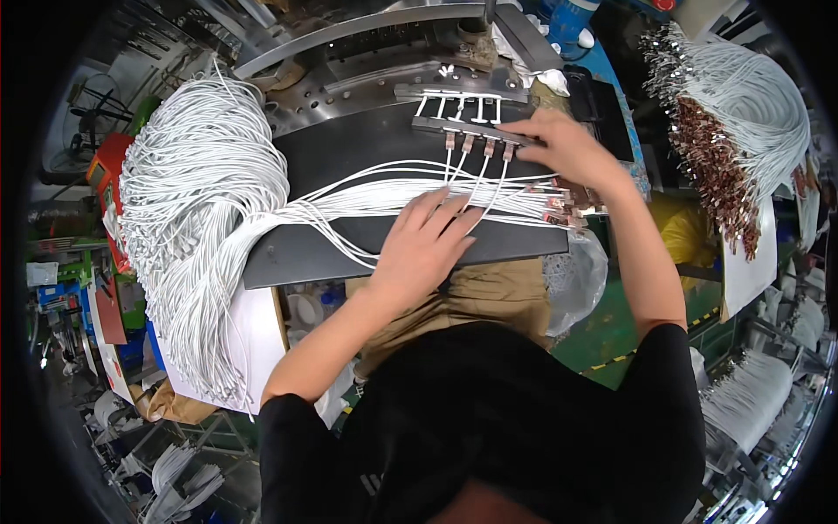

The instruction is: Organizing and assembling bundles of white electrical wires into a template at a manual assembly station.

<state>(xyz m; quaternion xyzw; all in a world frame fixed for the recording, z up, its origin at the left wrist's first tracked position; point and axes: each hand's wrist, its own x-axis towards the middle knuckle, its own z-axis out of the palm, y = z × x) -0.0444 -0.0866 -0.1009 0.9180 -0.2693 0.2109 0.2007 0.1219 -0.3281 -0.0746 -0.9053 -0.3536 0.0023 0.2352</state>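
Note:
A bundle of white cables (349, 204) runs across the black work board, with brown and metal connector ends (559, 206) at its right. My left hand (419, 249) lies over the cables, fingers stretched out and slightly apart. Beyond it is a metal clamping fixture with a dark front bar (463, 128) and several short silver rods. Several brown connectors (489, 147) sit at that bar, their cables trailing toward my left hand. My right hand (567, 148) has thumb and fingers closed about the bar's right end, beside the last connector. Its fingertips are partly hidden.
A large heap of white cables (201, 166) hangs over the left side. At the right hangs another cable bundle with brown ends (711, 157). A perforated metal machine bed (349, 83) lies behind the board (323, 157). A clear plastic bag (580, 279) hangs below its right edge.

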